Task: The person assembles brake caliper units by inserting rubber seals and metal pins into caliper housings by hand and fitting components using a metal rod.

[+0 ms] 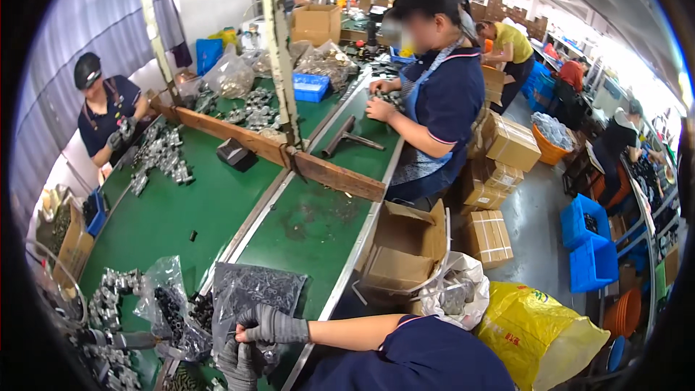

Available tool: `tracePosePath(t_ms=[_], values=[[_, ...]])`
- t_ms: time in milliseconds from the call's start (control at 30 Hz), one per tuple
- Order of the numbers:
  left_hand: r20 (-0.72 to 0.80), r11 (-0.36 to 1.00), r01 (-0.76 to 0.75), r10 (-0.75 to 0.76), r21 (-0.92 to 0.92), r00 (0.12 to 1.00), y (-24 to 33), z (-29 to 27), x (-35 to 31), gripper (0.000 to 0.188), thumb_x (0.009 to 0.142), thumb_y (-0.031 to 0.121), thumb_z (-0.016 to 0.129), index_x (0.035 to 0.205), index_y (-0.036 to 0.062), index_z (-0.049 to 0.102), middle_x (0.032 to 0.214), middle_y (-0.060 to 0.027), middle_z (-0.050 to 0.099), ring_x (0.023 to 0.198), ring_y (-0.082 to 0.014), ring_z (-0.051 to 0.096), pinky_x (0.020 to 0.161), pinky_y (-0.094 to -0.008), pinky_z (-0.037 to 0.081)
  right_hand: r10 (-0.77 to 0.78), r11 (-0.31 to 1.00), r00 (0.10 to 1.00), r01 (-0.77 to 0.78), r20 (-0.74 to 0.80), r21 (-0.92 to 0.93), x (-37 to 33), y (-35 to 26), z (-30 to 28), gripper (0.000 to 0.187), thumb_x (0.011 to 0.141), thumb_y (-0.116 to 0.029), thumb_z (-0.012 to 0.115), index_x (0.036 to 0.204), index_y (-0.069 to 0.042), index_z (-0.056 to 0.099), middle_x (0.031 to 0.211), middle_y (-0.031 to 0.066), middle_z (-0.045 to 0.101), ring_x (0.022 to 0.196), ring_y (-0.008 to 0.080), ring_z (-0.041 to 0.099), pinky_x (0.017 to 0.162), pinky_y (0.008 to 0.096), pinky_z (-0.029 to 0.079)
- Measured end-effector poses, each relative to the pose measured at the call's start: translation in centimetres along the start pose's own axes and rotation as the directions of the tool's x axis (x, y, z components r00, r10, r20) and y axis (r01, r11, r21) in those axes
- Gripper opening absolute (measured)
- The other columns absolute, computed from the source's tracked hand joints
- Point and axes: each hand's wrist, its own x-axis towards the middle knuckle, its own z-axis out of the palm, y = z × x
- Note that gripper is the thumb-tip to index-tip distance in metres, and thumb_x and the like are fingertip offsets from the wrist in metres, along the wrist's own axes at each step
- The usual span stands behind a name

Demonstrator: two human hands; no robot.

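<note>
My right hand point(272, 324), in a grey glove with bare fingertips, lies over the near part of a clear plastic bag of small dark parts point(257, 286). Its fingers are curled in a pinch. Just below and to the left is my left hand point(237, 363), also grey-gloved, its fingers bent up against the right fingertips. Whatever sits between the fingertips is too small to make out. Left of my hands stands an opened clear bag point(165, 293) with black pieces inside. Silvery metal fittings point(108, 300) are heaped beyond it.
A wooden board point(232, 141) crosses the green bench point(217, 188). Past it a co-worker point(441, 87) handles metal parts near a T-shaped metal tool point(349, 137). Another person point(108, 112) works at the left. An open carton point(402, 253) and yellow sack point(532, 333) stand at my right.
</note>
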Motion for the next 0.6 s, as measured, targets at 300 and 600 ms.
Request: tracePosePath(t_ms=[300,600], values=[[0.101,0.911,0.059,-0.109,0.409,0.989,-1.7,-0.4,-0.8,0.020,0.082,0.018,0.056,0.078,-0.0013,0.057,0.062,-0.0160,0.057,0.057,-0.0280,0.058,0.053,-0.0386,0.043,-0.122,0.971,0.992,0.115,-0.020,-0.208,-0.1,2.2,2.4,0.012,0.080,-0.012,0.063,0.081,0.000,0.063,0.068,0.0069,0.062,0.061,0.0211,0.056,0.060,0.0335,0.047],[0.183,0.825,-0.096,-0.009,0.557,0.983,-1.2,-1.7,-0.8,0.021,0.078,0.025,0.065,0.090,0.0079,0.062,0.076,-0.0120,0.062,0.070,-0.0314,0.060,0.062,-0.0412,0.046,-0.280,0.893,0.960,0.271,0.027,-0.358,-1.2,1.1,2.3,0.014,0.080,-0.014,0.067,0.088,-0.002,0.063,0.081,0.0076,0.063,0.072,0.0171,0.061,0.064,0.0294,0.049]])
